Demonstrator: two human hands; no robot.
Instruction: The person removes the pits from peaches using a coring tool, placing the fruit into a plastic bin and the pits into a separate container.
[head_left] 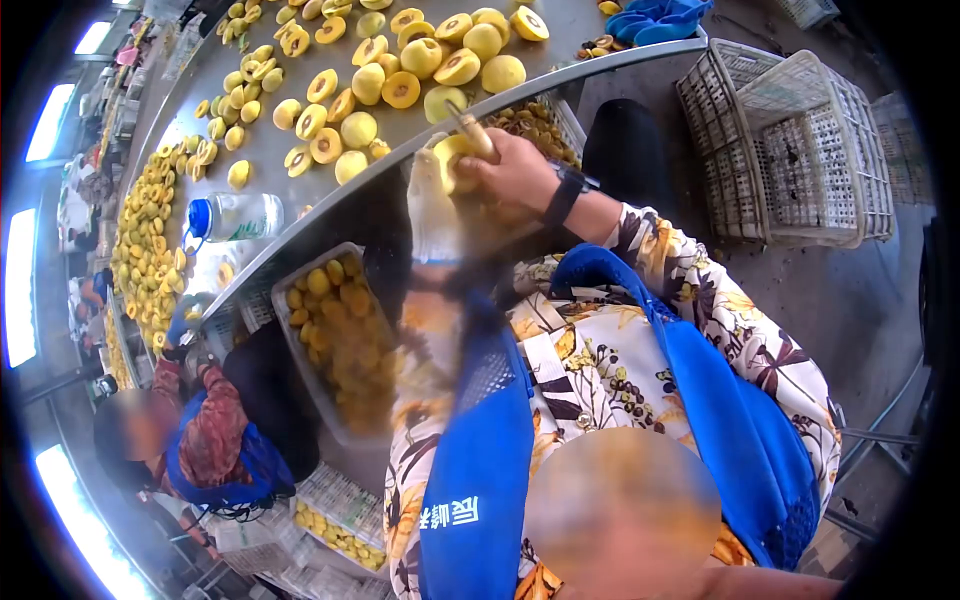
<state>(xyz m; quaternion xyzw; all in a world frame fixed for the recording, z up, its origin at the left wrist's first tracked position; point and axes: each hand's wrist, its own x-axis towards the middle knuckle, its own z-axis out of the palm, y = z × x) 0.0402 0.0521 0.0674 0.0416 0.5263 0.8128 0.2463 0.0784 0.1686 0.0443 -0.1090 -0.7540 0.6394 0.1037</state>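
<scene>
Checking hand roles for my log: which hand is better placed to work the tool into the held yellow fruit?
The right hand, probably: it grips the wooden-handled tool, tip at the yellow fruit. The gloved left hand is busy cupping that fruit.

Fruit-processing plant: halved peaches [400,90], crates [800,140]

The gloved hand [433,205] is motion-blurred; the tool [470,128] has its tip hidden behind the fruit [450,158].
</scene>
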